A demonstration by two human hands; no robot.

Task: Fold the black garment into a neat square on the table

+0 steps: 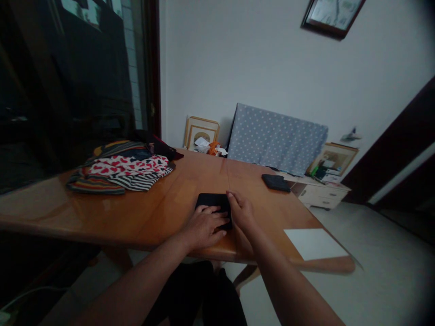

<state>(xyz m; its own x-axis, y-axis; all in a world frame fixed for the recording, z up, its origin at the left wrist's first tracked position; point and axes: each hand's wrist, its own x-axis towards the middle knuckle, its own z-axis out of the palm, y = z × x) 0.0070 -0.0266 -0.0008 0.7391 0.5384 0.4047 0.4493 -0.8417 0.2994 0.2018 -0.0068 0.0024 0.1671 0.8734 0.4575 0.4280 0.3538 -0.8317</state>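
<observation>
A small folded black cloth (213,199) lies on the wooden table in front of me, near its front edge. My left hand (207,225) rests flat on top of it with the fingers stretched out to the right. At the cloth's right edge, my right hand (240,209) is closed, thumb and fingers pinching the fabric. Part of the cloth is hidden beneath my left hand. What kind of garment it is, I cannot tell.
A heap of patterned clothes (132,167) covers the table's left part. Another dark folded cloth (275,182) lies toward the right far edge, and a white sheet (316,244) at the right front. Behind stand a dotted grey cover (277,138) and a low white cabinet (319,195).
</observation>
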